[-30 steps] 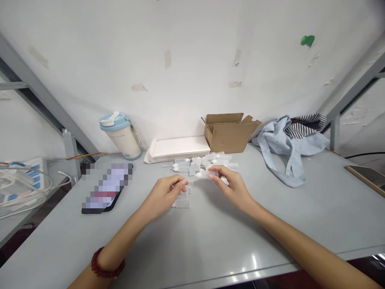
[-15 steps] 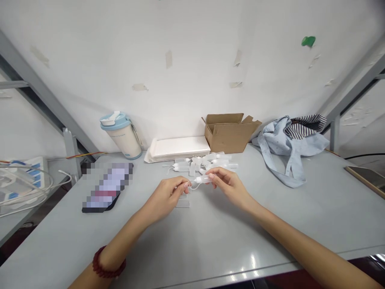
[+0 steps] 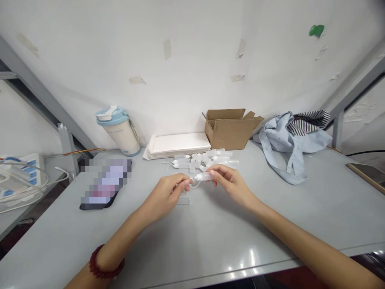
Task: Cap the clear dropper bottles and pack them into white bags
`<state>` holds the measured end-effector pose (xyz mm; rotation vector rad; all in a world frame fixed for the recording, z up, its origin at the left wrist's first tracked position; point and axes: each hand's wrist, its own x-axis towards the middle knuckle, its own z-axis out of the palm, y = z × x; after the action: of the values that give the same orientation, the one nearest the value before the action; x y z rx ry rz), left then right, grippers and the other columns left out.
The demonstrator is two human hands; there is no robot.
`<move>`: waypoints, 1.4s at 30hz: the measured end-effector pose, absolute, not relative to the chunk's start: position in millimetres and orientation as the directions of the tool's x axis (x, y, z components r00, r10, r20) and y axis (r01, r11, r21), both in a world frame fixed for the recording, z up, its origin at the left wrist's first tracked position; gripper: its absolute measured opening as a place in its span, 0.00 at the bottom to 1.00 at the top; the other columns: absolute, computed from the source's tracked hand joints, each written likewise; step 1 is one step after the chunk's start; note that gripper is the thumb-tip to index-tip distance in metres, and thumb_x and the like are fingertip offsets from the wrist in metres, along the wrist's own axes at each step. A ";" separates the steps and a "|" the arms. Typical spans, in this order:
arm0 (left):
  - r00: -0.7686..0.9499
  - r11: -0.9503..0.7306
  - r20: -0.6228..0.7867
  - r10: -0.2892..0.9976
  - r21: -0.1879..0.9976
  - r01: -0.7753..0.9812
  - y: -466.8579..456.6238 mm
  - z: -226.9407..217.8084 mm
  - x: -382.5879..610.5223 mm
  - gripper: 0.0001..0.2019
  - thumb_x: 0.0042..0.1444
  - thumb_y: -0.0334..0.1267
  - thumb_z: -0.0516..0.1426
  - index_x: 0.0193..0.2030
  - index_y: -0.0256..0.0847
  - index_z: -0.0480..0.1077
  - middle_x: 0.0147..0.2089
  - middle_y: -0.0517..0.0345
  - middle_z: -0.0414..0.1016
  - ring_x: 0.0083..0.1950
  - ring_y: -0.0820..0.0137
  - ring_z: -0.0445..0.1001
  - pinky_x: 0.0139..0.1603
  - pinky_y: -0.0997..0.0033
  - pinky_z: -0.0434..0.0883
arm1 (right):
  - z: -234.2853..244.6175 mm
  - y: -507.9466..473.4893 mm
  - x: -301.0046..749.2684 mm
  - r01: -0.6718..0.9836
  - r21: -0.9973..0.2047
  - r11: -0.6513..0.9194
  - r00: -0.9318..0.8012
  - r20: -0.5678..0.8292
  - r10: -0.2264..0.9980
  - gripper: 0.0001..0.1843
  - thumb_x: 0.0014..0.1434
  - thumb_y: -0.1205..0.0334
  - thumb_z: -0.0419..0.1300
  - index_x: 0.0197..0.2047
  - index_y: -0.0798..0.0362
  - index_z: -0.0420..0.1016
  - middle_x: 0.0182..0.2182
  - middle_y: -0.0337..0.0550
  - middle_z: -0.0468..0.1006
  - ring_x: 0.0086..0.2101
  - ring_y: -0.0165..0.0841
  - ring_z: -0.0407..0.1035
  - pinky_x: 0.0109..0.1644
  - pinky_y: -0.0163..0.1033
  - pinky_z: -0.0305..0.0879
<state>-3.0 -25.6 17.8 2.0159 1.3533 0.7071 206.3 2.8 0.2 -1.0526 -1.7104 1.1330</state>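
A small translucent squeeze bottle (image 3: 204, 176) with a thin needle tip and a white looped strap is held nearly level above the table. My right hand (image 3: 230, 182) pinches its body between thumb and fingers. At the tip end, my left hand (image 3: 170, 194) has thumb and forefinger closed together. What sits between those left fingers is too small to make out; the strap runs to them. Behind both hands lies a loose pile of similar bottles (image 3: 182, 164), several with straps. Partly hidden by my left hand, a clear plastic piece (image 3: 184, 200) rests on the table.
Along the wall stand a tumbler (image 3: 118, 134), a white flat stack (image 3: 180, 143) and an open cardboard box (image 3: 230, 134). A pale blue cloth bag (image 3: 278, 140) lies to the right, a phone (image 3: 110, 184) to the left. Cables and a power strip (image 3: 31, 172) are at far left.
The view has shifted slightly, so the table items sit a little higher. The bottle stays in my right hand, its tip still at my left fingertips.
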 end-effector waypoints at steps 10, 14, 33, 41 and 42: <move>0.327 -0.282 0.084 0.941 0.729 0.624 -25.4 17.4 -2.4 0.16 0.63 0.43 0.45 0.31 0.40 0.68 0.31 0.59 0.73 0.31 0.69 0.67 0.30 0.73 0.60 | 1.9 0.2 204.7 0.181 -0.958 0.224 -0.305 0.162 0.939 0.15 0.60 0.52 0.53 0.36 0.54 0.72 0.24 0.38 0.70 0.26 0.29 0.62 0.30 0.34 0.58; 0.327 -0.274 0.077 0.942 0.739 0.616 -25.9 17.8 -1.9 0.16 0.63 0.43 0.45 0.31 0.41 0.69 0.31 0.60 0.72 0.30 0.70 0.66 0.29 0.73 0.60 | 2.4 0.0 204.2 0.188 -0.957 0.220 -0.309 0.155 0.938 0.15 0.60 0.51 0.53 0.35 0.54 0.72 0.24 0.38 0.70 0.26 0.29 0.61 0.30 0.34 0.58; 0.356 -0.315 0.099 0.929 0.715 0.625 -28.4 17.8 -1.6 0.14 0.63 0.39 0.45 0.33 0.39 0.69 0.32 0.59 0.73 0.34 0.69 0.69 0.33 0.73 0.62 | -2.2 -1.3 204.3 0.330 -0.866 0.376 -0.355 0.255 0.899 0.15 0.63 0.57 0.48 0.29 0.54 0.66 0.20 0.34 0.61 0.22 0.26 0.55 0.26 0.33 0.50; 0.396 -0.283 0.001 0.918 0.703 0.652 -28.7 17.1 1.2 0.15 0.62 0.40 0.46 0.29 0.39 0.69 0.33 0.58 0.74 0.35 0.68 0.69 0.31 0.74 0.61 | 0.9 -1.3 208.0 0.397 -0.794 0.461 -0.434 0.280 0.856 0.13 0.63 0.61 0.48 0.30 0.54 0.67 0.20 0.34 0.60 0.22 0.26 0.54 0.26 0.32 0.50; 0.393 -0.264 -0.014 0.920 0.718 0.644 -29.3 17.9 1.2 0.15 0.62 0.40 0.47 0.29 0.40 0.69 0.33 0.58 0.74 0.35 0.68 0.70 0.32 0.74 0.62 | 0.6 -1.5 208.0 0.391 -0.790 0.473 -0.446 0.287 0.848 0.13 0.64 0.61 0.48 0.31 0.54 0.68 0.20 0.34 0.61 0.22 0.26 0.55 0.26 0.32 0.50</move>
<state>1.2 -29.3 17.9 2.0070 1.3339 0.5485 208.0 -1.5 0.6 -1.0233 -2.0331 0.8507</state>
